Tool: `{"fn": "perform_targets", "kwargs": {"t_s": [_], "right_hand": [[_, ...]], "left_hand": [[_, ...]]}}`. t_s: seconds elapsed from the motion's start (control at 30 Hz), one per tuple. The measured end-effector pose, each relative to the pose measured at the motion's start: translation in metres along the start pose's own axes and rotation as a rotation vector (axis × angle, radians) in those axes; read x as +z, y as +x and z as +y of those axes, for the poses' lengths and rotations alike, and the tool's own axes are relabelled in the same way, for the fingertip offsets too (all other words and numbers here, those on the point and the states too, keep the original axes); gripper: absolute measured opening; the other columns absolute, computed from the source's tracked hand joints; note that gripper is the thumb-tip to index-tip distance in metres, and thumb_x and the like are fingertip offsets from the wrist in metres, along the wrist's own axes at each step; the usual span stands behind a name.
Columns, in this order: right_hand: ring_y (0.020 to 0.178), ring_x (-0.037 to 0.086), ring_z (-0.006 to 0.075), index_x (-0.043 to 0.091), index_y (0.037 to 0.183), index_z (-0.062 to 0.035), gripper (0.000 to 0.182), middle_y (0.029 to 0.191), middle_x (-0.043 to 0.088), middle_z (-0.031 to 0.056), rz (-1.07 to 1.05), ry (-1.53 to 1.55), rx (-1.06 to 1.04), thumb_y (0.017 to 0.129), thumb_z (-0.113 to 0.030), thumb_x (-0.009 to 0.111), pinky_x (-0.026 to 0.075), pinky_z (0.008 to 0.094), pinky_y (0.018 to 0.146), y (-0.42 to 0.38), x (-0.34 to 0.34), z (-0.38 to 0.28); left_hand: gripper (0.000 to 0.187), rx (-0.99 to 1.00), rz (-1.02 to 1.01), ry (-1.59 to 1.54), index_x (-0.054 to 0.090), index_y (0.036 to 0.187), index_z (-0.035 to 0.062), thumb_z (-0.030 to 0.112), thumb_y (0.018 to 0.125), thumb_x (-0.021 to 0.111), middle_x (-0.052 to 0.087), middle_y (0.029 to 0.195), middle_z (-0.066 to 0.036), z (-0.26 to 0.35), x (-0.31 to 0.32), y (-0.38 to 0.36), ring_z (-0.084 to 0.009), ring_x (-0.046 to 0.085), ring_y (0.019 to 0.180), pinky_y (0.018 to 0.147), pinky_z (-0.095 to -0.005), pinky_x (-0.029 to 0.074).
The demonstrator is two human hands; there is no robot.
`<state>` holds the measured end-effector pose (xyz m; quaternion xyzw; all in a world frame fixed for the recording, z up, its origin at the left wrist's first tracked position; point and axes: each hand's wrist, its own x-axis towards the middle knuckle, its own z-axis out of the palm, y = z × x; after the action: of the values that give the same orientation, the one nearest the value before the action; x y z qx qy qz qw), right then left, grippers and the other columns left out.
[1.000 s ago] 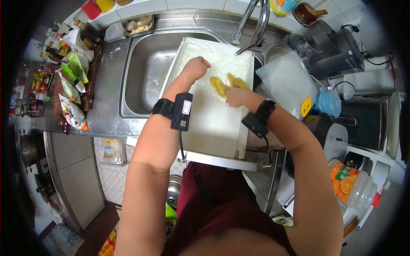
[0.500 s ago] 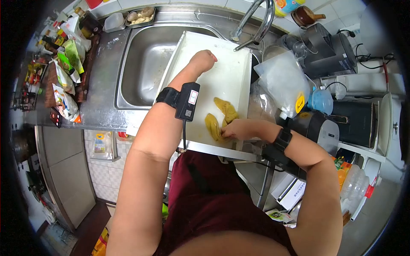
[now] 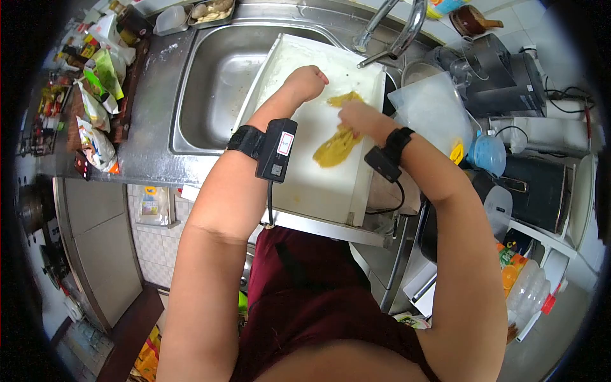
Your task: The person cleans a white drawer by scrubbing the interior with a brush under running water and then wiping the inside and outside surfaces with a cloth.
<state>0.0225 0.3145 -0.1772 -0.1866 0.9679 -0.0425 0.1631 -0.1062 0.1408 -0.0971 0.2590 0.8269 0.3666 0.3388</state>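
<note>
A white, shallow rectangular drawer-like tray (image 3: 305,197) leans over the sink, its near edge close to my body. Inside it, my right hand (image 3: 358,120) is closed around a yellow-brown cloth (image 3: 335,150). The rag is bunched at the fingers, one part hanging towards me and another showing beyond the hand. My left hand (image 3: 307,83) is curled into a fist over the tray's far left part. Its fingers are tucked under, so anything within them is hidden. The tray's floor looks wet, with small dark specks near the far right.
A steel sink (image 3: 210,127) lies beneath and left of the tray, with a faucet (image 3: 401,38) behind. Seasoning packets (image 3: 95,108) crowd the counter's left side. To the right are a plastic bag (image 3: 433,105), a blue bottle (image 3: 489,153) and dark appliances (image 3: 509,76).
My right hand has moved the cloth away from the tray's near edge towards its far right part. The left hand stays curled in about the same place.
</note>
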Motion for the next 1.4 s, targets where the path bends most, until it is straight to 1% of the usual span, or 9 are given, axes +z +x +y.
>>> {"fn": "perform_targets", "kwargs": {"t_s": [0.13, 0.23, 0.53, 0.63, 0.8, 1.1, 1.2, 1.3, 1.4], "right_hand": [[0.075, 0.066, 0.0297, 0.068, 0.079, -0.0034, 0.011, 0.077, 0.065, 0.0142, -0.102, -0.005, 0.175, 0.076, -0.012, 0.062, 0.053, 0.0392, 0.066, 0.011, -0.012, 0.008], [0.077, 0.062, 0.0288, 0.064, 0.074, -0.0072, 0.013, 0.075, 0.061, 0.0099, -0.409, -0.045, 0.176, 0.066, -0.014, 0.071, 0.047, 0.0391, 0.063, 0.005, -0.026, 0.002], [0.072, 0.059, 0.0286, 0.062, 0.068, -0.0055, 0.025, 0.070, 0.060, 0.0081, -0.707, 0.374, -0.195, 0.058, -0.022, 0.079, 0.044, 0.0378, 0.063, -0.025, -0.073, -0.023], [0.071, 0.058, 0.0291, 0.061, 0.067, -0.0046, 0.026, 0.071, 0.059, 0.0089, -0.662, 0.311, -0.410, 0.057, -0.020, 0.079, 0.044, 0.0385, 0.063, -0.041, -0.081, -0.059], [0.077, 0.057, 0.0274, 0.060, 0.068, -0.0029, 0.020, 0.075, 0.059, 0.0091, -0.538, 0.512, -0.417, 0.057, -0.006, 0.076, 0.044, 0.0374, 0.067, -0.070, -0.087, -0.093], [0.080, 0.059, 0.0281, 0.059, 0.067, -0.0049, 0.017, 0.076, 0.059, 0.0090, -0.543, 0.514, -0.044, 0.061, -0.008, 0.075, 0.047, 0.0368, 0.069, -0.044, -0.084, -0.024], [0.089, 0.059, 0.0293, 0.060, 0.080, -0.0050, 0.022, 0.086, 0.060, 0.0111, -0.493, -0.035, 0.054, 0.063, -0.009, 0.074, 0.047, 0.0388, 0.074, -0.015, -0.074, -0.003], [0.093, 0.059, 0.0349, 0.058, 0.106, -0.0104, 0.037, 0.108, 0.058, 0.0141, 0.053, 0.197, 0.271, 0.072, -0.018, 0.071, 0.048, 0.0390, 0.077, 0.001, -0.044, 0.032], [0.100, 0.055, 0.0402, 0.043, 0.127, -0.0127, 0.054, 0.126, 0.045, 0.0193, 0.238, 0.324, 0.434, 0.080, -0.026, 0.065, 0.047, 0.0420, 0.085, 0.017, -0.003, 0.038]], "left_hand": [[0.024, -0.018, 0.035, -0.016, 0.068, 0.088, 0.0091, 0.006, 0.076, 0.048, 0.067, 0.087, -0.013, -0.001, 0.001, 0.001, -0.0268, 0.063, 0.082, 0.072, -0.0341, 0.048], [0.022, -0.046, 0.037, -0.054, 0.068, 0.088, 0.0088, 0.006, 0.076, 0.049, 0.067, 0.087, -0.013, -0.002, 0.001, 0.002, -0.0271, 0.063, 0.082, 0.073, -0.0341, 0.049], [0.024, -0.006, 0.016, 0.002, 0.066, 0.094, 0.0096, 0.009, 0.080, 0.046, 0.063, 0.083, -0.009, 0.001, -0.001, 0.001, -0.0177, 0.055, 0.073, 0.065, -0.0307, 0.045], [0.024, -0.033, -0.011, -0.019, 0.066, 0.094, 0.0096, 0.009, 0.080, 0.046, 0.063, 0.083, -0.009, 0.005, 0.000, 0.000, -0.0178, 0.055, 0.071, 0.064, -0.0311, 0.045], [0.019, -0.020, 0.008, -0.001, 0.067, 0.090, 0.0106, 0.013, 0.079, 0.052, 0.068, 0.089, -0.011, 0.005, 0.002, 0.001, -0.0262, 0.064, 0.083, 0.074, -0.0340, 0.049], [0.023, 0.025, -0.018, 0.022, 0.067, 0.092, 0.0092, 0.012, 0.080, 0.048, 0.065, 0.085, -0.010, 0.001, 0.008, 0.001, -0.0218, 0.059, 0.079, 0.070, -0.0320, 0.046], [0.026, 0.021, -0.028, 0.031, 0.066, 0.094, 0.0089, 0.009, 0.080, 0.044, 0.063, 0.082, -0.010, 0.004, 0.007, -0.002, -0.0189, 0.057, 0.076, 0.068, -0.0305, 0.045], [0.026, 0.034, -0.011, 0.062, 0.066, 0.095, 0.0087, 0.010, 0.080, 0.045, 0.063, 0.083, -0.010, -0.001, 0.005, 0.002, -0.0186, 0.057, 0.076, 0.068, -0.0302, 0.045], [0.024, -0.004, -0.013, 0.045, 0.066, 0.095, 0.0087, 0.011, 0.081, 0.046, 0.064, 0.084, -0.009, -0.001, 0.004, -0.001, -0.0183, 0.056, 0.077, 0.069, -0.0302, 0.045]]}}
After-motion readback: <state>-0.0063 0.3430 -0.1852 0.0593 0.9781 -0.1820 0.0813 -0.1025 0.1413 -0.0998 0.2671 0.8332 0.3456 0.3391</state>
